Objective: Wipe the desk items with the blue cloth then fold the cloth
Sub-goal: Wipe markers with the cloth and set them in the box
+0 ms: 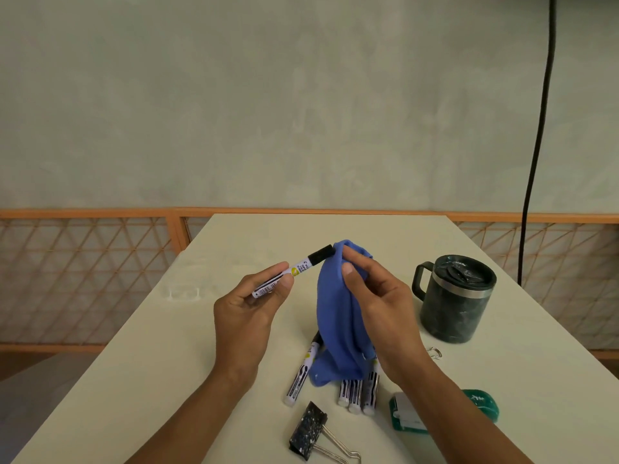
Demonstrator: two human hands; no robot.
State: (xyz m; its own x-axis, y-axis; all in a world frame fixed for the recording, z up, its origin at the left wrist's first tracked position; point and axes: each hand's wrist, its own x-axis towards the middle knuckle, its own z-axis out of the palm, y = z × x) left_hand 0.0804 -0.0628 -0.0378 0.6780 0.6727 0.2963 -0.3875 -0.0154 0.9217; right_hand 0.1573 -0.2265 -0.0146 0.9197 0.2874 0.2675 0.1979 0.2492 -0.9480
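The left hand (pixel 249 304) gripped a marker (pixel 290 272); the right hand (pixel 378 289) pinched the blue cloth (pixel 335 316), whose dangling tail risked dragging markers (pixel 356 391) beneath it.

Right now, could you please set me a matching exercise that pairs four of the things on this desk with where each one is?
Things:
1 raised marker
2 blue cloth
3 dark lidded mug
4 black binder clip

Places:
A standing on the table, at the right
B pinched in the left hand
C lying on the table, nearest the camera
D gripped by the right hand, hanging down

Pairs: 1-B, 2-D, 3-A, 4-C
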